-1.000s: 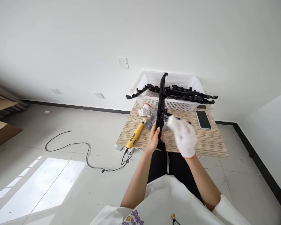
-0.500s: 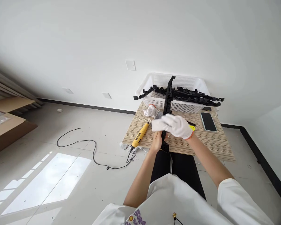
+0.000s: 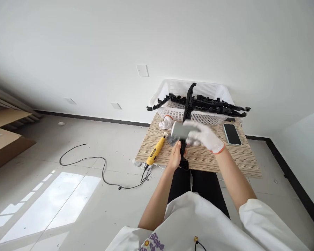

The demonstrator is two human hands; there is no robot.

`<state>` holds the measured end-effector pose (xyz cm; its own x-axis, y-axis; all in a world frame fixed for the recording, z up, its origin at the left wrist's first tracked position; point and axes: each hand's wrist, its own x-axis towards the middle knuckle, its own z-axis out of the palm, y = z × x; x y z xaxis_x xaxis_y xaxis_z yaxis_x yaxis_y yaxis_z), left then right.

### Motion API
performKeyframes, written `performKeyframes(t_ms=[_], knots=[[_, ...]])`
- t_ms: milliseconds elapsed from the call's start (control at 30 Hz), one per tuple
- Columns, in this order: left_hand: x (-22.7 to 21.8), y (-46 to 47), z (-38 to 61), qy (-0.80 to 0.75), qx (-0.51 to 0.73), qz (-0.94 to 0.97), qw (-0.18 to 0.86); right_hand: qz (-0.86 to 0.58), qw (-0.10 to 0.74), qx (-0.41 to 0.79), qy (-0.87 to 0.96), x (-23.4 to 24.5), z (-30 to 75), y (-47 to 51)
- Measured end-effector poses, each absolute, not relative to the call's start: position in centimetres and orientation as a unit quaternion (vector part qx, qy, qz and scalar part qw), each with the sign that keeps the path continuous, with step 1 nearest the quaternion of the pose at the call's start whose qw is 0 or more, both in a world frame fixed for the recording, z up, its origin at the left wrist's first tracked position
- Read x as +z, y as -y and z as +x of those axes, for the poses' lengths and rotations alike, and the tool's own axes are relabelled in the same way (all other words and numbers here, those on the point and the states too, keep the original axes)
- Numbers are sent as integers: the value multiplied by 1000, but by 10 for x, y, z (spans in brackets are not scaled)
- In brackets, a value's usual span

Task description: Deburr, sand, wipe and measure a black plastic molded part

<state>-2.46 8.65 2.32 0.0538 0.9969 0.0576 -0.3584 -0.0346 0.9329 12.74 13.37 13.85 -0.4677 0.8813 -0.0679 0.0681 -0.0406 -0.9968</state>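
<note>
My bare left hand [image 3: 176,155] grips the near end of a long black plastic strip [image 3: 188,108] that reaches up over the white basket [image 3: 170,89]. My right hand [image 3: 203,136], in a white glove, holds a grey sheet, perhaps sandpaper [image 3: 180,130], against the strip; it is blurred by motion. More grey sheets [image 3: 172,140] lie on the table under my hands.
The small wooden table [image 3: 232,159] also holds a yellow rotary tool [image 3: 155,152], a spare white glove [image 3: 165,123] and a phone [image 3: 232,134]. The basket carries several black strips [image 3: 214,106]. A black cable [image 3: 94,164] lies on the floor; cardboard boxes [image 3: 5,143] stand left.
My right hand picked up the grey sheet from the table and brought it up across the black strip. The left hand has kept its grip on the strip.
</note>
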Motion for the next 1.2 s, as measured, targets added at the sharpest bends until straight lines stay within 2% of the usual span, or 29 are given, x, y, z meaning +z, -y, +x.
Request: performKeyframes(t_ms=[67,167,267,367,467,500,567,667,700,767,800,900,1000,1100,1200], knots=[[24,-87,-25,-376,571,423,594,-422,403,582,566,134,129,-135],[24,-89,-26,-378,567,419,600,-420,401,592,559,131,135,-138],[23,-90,-27,-373,567,425,599,-435,481,544,532,131,144,-138],[20,-91,-28,-369,562,436,598,-434,350,598,576,129,153,-133],[17,-91,-30,-368,559,443,597,-461,390,562,565,122,160,-124],[16,-91,-30,-371,562,441,594,-464,382,562,568,119,162,-120],[15,-92,-32,-372,567,424,601,-451,306,597,588,114,167,-109],[15,-95,-34,-352,564,357,657,-462,393,574,550,107,179,-93],[15,-96,-34,-343,557,326,683,-465,393,579,543,105,183,-88],[18,-97,-36,-331,546,265,723,-461,308,626,548,98,189,-82],[20,-98,-37,-326,546,240,734,-468,308,628,540,94,190,-79],[25,-97,-39,-305,555,197,748,-504,430,549,510,81,184,-72],[26,-96,-42,-280,544,178,771,-511,460,446,573,69,170,-57],[24,-96,-44,-279,521,182,786,-516,431,337,659,61,159,-36],[22,-97,-44,-285,517,187,785,-522,365,340,692,52,156,-24]])
